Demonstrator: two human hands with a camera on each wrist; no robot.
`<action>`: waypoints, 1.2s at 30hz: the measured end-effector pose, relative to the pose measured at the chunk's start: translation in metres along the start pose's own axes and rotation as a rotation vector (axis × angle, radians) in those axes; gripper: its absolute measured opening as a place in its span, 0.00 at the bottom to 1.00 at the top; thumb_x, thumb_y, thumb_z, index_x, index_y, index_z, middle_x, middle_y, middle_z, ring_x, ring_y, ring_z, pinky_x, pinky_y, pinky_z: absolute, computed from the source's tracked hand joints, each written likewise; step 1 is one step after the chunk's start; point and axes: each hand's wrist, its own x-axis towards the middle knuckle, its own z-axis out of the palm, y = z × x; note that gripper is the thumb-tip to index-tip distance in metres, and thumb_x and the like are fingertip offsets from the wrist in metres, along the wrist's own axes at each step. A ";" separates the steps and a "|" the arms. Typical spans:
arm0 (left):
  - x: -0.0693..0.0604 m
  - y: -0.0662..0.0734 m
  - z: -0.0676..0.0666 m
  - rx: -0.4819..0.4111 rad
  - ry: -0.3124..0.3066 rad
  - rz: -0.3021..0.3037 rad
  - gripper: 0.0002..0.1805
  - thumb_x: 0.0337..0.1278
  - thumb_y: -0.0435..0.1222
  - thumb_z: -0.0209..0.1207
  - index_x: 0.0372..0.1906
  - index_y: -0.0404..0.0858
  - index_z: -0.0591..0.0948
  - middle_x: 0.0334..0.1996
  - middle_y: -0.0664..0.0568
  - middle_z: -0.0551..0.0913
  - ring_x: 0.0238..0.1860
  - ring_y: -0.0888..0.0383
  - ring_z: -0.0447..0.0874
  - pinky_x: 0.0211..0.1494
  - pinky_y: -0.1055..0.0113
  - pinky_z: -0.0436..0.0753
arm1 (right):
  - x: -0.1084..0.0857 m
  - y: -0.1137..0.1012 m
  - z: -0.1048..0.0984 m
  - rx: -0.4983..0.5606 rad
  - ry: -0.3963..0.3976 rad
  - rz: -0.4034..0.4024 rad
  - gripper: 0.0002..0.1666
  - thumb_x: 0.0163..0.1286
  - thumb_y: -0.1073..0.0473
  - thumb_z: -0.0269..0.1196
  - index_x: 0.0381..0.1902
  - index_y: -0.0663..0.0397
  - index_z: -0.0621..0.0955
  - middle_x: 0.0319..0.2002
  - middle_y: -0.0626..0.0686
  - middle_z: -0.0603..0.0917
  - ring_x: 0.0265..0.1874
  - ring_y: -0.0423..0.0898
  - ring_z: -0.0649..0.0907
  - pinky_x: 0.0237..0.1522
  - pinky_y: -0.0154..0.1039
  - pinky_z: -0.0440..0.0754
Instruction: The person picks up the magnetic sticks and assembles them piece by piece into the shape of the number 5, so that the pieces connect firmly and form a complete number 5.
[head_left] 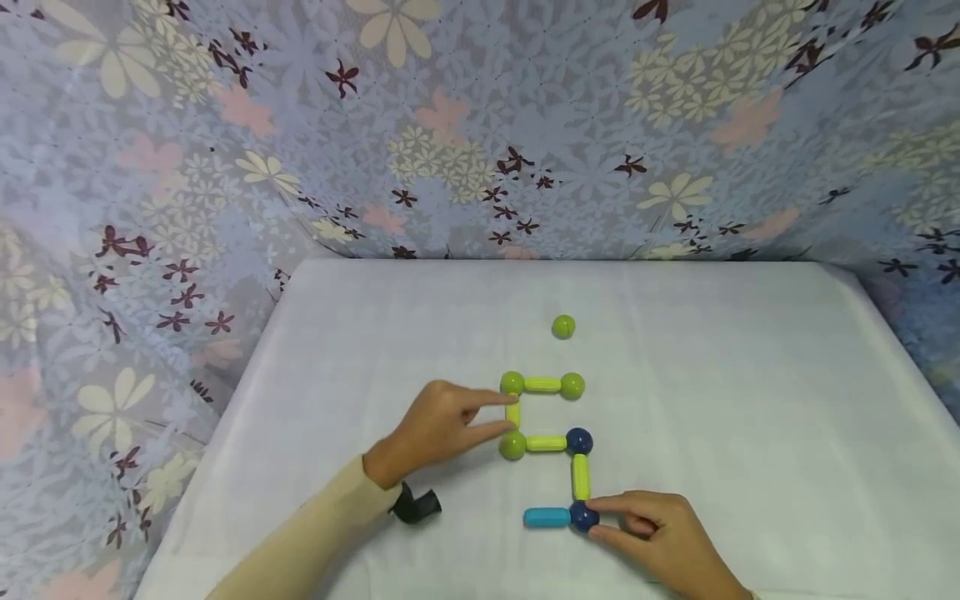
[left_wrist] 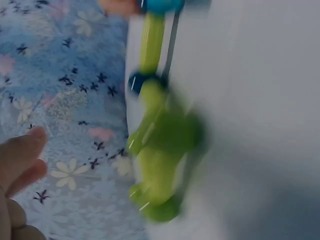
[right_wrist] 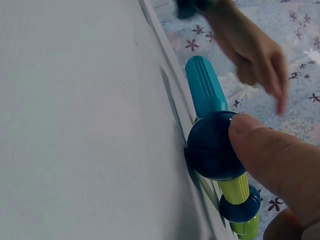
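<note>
On the white table a zigzag of short toy building sticks and balls is joined end to end. My right hand [head_left: 663, 537] pinches the near dark blue ball [head_left: 584, 517] between thumb and forefinger. A blue stick [head_left: 547, 517] points left from that ball, and a yellow-green stick [head_left: 581, 477] runs up to another dark blue ball [head_left: 580, 441]. My left hand [head_left: 438, 425] has its thumb and forefinger extended beside the yellow-green stick [head_left: 513, 412] between two green balls; the left wrist view shows nothing in its fingers. Another yellow-green stick [head_left: 542, 384] ends at a green ball [head_left: 572, 386].
A loose green ball [head_left: 563, 326] lies beyond the chain. Beside my left forearm is a black object [head_left: 416, 505], partly hidden by the sleeve. Flowered cloth [head_left: 450, 125] hangs behind the table [head_left: 750, 375] and along its left side.
</note>
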 end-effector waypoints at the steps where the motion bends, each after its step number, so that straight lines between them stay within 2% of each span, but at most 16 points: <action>1: 0.013 -0.004 -0.005 0.038 0.002 0.023 0.17 0.58 0.43 0.74 0.51 0.42 0.90 0.12 0.65 0.61 0.16 0.73 0.51 0.22 0.77 0.56 | 0.000 0.000 0.000 0.003 -0.003 0.001 0.16 0.57 0.53 0.79 0.44 0.32 0.91 0.16 0.36 0.61 0.17 0.29 0.62 0.21 0.32 0.72; 3: 0.037 -0.010 -0.013 0.086 -0.012 0.045 0.17 0.59 0.43 0.73 0.52 0.43 0.90 0.11 0.64 0.61 0.16 0.71 0.52 0.22 0.74 0.56 | 0.000 0.000 0.001 0.007 -0.011 0.006 0.15 0.58 0.52 0.78 0.44 0.32 0.90 0.16 0.36 0.61 0.17 0.29 0.62 0.20 0.31 0.71; 5: 0.062 -0.019 -0.016 0.087 -0.044 0.026 0.17 0.61 0.44 0.72 0.52 0.44 0.90 0.11 0.63 0.60 0.16 0.68 0.52 0.23 0.72 0.56 | 0.000 0.000 0.002 0.008 -0.014 -0.004 0.15 0.58 0.52 0.78 0.44 0.33 0.90 0.16 0.35 0.60 0.17 0.29 0.61 0.20 0.31 0.71; 8: 0.096 -0.034 -0.011 0.017 -0.109 -0.084 0.18 0.63 0.47 0.70 0.54 0.46 0.89 0.12 0.60 0.58 0.17 0.65 0.51 0.24 0.70 0.56 | 0.000 0.001 0.002 0.009 -0.007 -0.010 0.15 0.58 0.51 0.78 0.44 0.32 0.90 0.16 0.34 0.60 0.17 0.28 0.60 0.19 0.31 0.71; 10: 0.114 -0.043 -0.004 -0.017 -0.151 -0.171 0.19 0.63 0.48 0.70 0.56 0.46 0.88 0.13 0.58 0.58 0.17 0.63 0.52 0.24 0.70 0.57 | 0.000 0.001 0.002 0.004 -0.009 -0.016 0.15 0.58 0.51 0.78 0.44 0.31 0.90 0.16 0.34 0.59 0.17 0.28 0.60 0.20 0.31 0.71; 15: 0.142 -0.060 0.019 -0.044 -0.211 -0.341 0.22 0.62 0.49 0.70 0.58 0.46 0.87 0.14 0.56 0.60 0.17 0.62 0.56 0.23 0.70 0.59 | 0.000 0.000 -0.001 0.006 -0.026 0.018 0.14 0.59 0.48 0.77 0.44 0.31 0.90 0.17 0.34 0.59 0.17 0.29 0.61 0.19 0.30 0.68; 17: 0.149 -0.063 0.028 -0.065 -0.214 -0.404 0.23 0.62 0.50 0.70 0.58 0.45 0.87 0.16 0.53 0.63 0.19 0.61 0.59 0.24 0.69 0.60 | -0.001 0.000 -0.001 0.016 -0.033 0.050 0.13 0.59 0.48 0.77 0.44 0.30 0.90 0.16 0.33 0.60 0.17 0.29 0.61 0.19 0.29 0.68; 19: 0.155 -0.064 0.036 -0.081 -0.215 -0.473 0.24 0.61 0.51 0.70 0.58 0.46 0.87 0.23 0.51 0.74 0.24 0.61 0.66 0.27 0.69 0.66 | -0.002 0.001 -0.002 0.019 -0.037 0.055 0.13 0.60 0.48 0.77 0.44 0.31 0.90 0.16 0.33 0.60 0.17 0.29 0.62 0.19 0.29 0.68; 21: 0.159 -0.064 0.042 -0.082 -0.219 -0.535 0.25 0.59 0.53 0.71 0.58 0.46 0.87 0.36 0.49 0.82 0.32 0.61 0.72 0.33 0.68 0.72 | -0.003 0.002 -0.002 0.026 -0.038 0.048 0.13 0.60 0.49 0.76 0.44 0.32 0.90 0.16 0.34 0.60 0.17 0.29 0.62 0.19 0.29 0.68; 24: 0.163 -0.063 0.050 -0.056 -0.229 -0.605 0.27 0.57 0.54 0.72 0.59 0.48 0.87 0.52 0.51 0.84 0.44 0.60 0.78 0.43 0.65 0.78 | -0.003 0.003 -0.003 0.032 -0.033 0.018 0.13 0.61 0.50 0.76 0.45 0.35 0.90 0.16 0.36 0.60 0.17 0.28 0.61 0.20 0.29 0.68; 26: 0.165 -0.063 0.053 -0.041 -0.231 -0.617 0.26 0.56 0.54 0.72 0.58 0.48 0.87 0.52 0.52 0.85 0.45 0.59 0.80 0.44 0.63 0.80 | -0.003 0.002 -0.004 0.038 -0.028 0.014 0.13 0.61 0.50 0.76 0.45 0.35 0.90 0.16 0.36 0.60 0.17 0.28 0.61 0.19 0.29 0.68; 32: 0.163 -0.065 0.059 0.012 -0.243 -0.592 0.20 0.56 0.51 0.74 0.53 0.52 0.89 0.52 0.54 0.85 0.47 0.59 0.81 0.43 0.64 0.80 | -0.003 0.001 -0.004 0.067 -0.048 0.018 0.13 0.62 0.49 0.76 0.46 0.36 0.90 0.16 0.36 0.60 0.17 0.28 0.62 0.19 0.28 0.67; 36: 0.164 -0.066 0.060 0.016 -0.234 -0.545 0.19 0.57 0.50 0.73 0.52 0.51 0.90 0.51 0.54 0.86 0.45 0.60 0.79 0.42 0.66 0.78 | -0.002 0.002 -0.004 0.064 -0.052 0.017 0.14 0.62 0.48 0.75 0.46 0.35 0.90 0.16 0.36 0.61 0.17 0.28 0.62 0.19 0.27 0.66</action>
